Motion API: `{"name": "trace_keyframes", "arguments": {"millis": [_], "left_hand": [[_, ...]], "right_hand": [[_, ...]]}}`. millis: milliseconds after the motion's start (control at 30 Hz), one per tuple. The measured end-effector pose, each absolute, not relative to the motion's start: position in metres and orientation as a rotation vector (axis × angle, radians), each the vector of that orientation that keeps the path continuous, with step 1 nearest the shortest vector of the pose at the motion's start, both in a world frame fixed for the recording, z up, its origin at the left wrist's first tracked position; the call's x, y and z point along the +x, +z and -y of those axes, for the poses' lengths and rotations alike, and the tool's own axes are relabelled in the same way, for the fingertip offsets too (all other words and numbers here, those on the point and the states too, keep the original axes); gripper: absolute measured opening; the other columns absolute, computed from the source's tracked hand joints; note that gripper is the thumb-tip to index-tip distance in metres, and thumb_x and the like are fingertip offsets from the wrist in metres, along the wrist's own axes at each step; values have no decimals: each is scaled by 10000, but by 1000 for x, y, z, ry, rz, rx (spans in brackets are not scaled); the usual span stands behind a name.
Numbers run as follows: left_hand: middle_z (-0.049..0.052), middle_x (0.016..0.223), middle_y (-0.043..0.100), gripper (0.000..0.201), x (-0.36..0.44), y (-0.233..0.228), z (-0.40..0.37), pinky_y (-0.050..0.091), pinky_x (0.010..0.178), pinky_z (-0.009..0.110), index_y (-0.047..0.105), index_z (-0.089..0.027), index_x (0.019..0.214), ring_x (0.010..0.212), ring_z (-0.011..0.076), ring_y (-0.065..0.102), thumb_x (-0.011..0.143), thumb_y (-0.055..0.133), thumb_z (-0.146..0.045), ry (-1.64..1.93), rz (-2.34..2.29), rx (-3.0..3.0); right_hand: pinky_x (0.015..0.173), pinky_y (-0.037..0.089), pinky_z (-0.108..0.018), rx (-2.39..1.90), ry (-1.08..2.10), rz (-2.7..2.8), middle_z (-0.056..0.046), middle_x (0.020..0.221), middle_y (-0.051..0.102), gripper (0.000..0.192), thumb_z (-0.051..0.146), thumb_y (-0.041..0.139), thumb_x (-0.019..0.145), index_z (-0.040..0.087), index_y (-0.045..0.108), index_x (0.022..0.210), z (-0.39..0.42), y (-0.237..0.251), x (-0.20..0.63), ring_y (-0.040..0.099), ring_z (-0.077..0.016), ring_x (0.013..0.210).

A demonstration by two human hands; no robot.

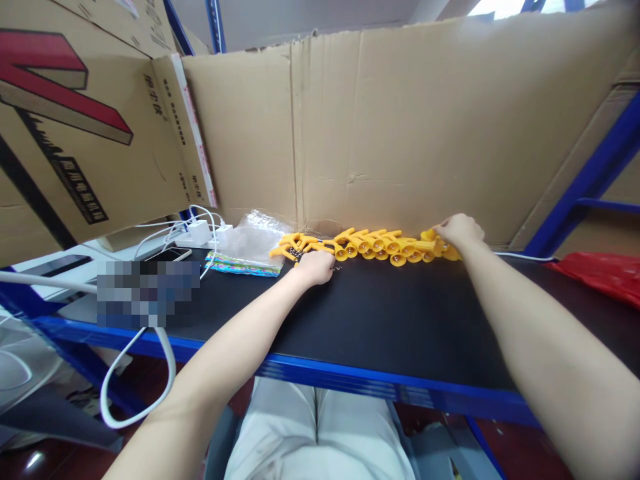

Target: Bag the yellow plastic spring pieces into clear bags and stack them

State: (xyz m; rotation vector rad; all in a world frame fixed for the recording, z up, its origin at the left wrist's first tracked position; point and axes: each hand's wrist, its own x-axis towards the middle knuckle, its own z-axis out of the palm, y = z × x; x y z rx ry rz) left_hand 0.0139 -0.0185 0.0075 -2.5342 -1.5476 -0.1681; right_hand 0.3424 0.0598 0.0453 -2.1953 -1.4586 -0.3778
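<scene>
A row of yellow funnel-shaped plastic pieces [380, 247] lies along the back of the black shelf top, their round cups facing me and narrow stems pointing up and back. At the row's left end are yellow stick-like parts [287, 248] with small dark coiled bits [296, 253] among them. My left hand [316, 267] rests closed beside these coils; whatever its fingers hold is hidden from me. My right hand [461, 231] reaches the row's right end, its fingertips closed on a yellow funnel-shaped piece [429, 235].
A clear plastic bag [255, 237] and a colourful flat packet [245, 265] lie left of the row. White chargers [200, 231] and cables sit farther left, near a phone. A red bag [600, 277] is at the right. Cardboard [400, 133] walls the back; a blue rail [350, 383] edges the front.
</scene>
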Motion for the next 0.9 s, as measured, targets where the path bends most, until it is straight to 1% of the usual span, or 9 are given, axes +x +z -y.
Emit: {"name": "trace_keyframes", "arguments": {"millis": [33, 100, 233, 367, 467, 567, 667, 767, 900], "left_hand": [[84, 921, 641, 216, 14, 8, 18, 470, 717, 313, 628, -173, 852, 869, 225, 596, 752, 444, -230, -167, 1553, -2536], [84, 926, 640, 216, 13, 8, 18, 469, 720, 314, 631, -177, 849, 871, 226, 596, 749, 448, -233, -166, 1560, -2540], [80, 929, 638, 217, 12, 9, 18, 467, 720, 317, 635, -183, 848, 869, 227, 596, 747, 449, -232, -173, 1561, -2549], [73, 926, 640, 217, 12, 8, 18, 463, 726, 302, 637, -186, 849, 864, 213, 595, 746, 451, -231, -174, 1553, -2556], [69, 921, 641, 217, 12, 7, 17, 461, 727, 298, 639, -190, 848, 866, 210, 594, 748, 451, -228, -171, 1544, -2561], [67, 909, 643, 216, 11, 7, 16, 460, 718, 299, 638, -192, 847, 858, 211, 594, 745, 452, -228, -168, 1550, -2563], [60, 912, 644, 209, 11, 7, 15, 459, 709, 299, 637, -197, 840, 851, 212, 594, 733, 459, -226, -184, 1527, -2574], [57, 920, 644, 203, 10, 6, 14, 454, 709, 294, 638, -196, 832, 848, 209, 592, 728, 468, -231, -202, 1513, -2576], [50, 912, 646, 203, 9, 5, 13, 449, 720, 279, 639, -200, 838, 845, 197, 589, 734, 470, -245, -198, 1528, -2580]], "right_hand": [[594, 314, -320, -2222, -293, 1413, -214, 940, 620, 330, 349, 559, 747, 125, 688, 951, -55, 52, 338, 566, -214, 821], [620, 320, -326, -2178, -250, 1395, -195, 1004, 613, 351, 369, 538, 762, 149, 673, 999, -43, 65, 327, 557, -225, 874], [672, 362, -340, -2060, -238, 1481, -178, 978, 621, 370, 406, 540, 761, 145, 667, 991, -17, 86, 297, 552, -235, 878], [689, 410, -356, -2082, -161, 1711, -143, 853, 630, 316, 390, 589, 723, 144, 678, 899, 8, 88, 265, 578, -237, 800], [641, 434, -340, -2099, -109, 1862, -107, 776, 642, 263, 402, 578, 717, 176, 684, 801, 18, 74, 249, 597, -232, 729], [637, 439, -324, -2111, -34, 2019, -84, 760, 657, 239, 401, 555, 734, 198, 680, 745, 20, 54, 242, 607, -228, 729], [653, 443, -310, -2070, -5, 2081, -74, 831, 670, 219, 375, 545, 746, 206, 675, 796, 17, 41, 241, 614, -221, 757], [688, 442, -315, -1986, -100, 2057, -76, 900, 666, 244, 373, 515, 763, 209, 658, 872, 14, 36, 243, 612, -229, 817], [720, 434, -336, -1952, -252, 1976, -96, 996, 643, 333, 386, 485, 772, 195, 600, 1020, 12, 35, 244, 593, -252, 905]]}}
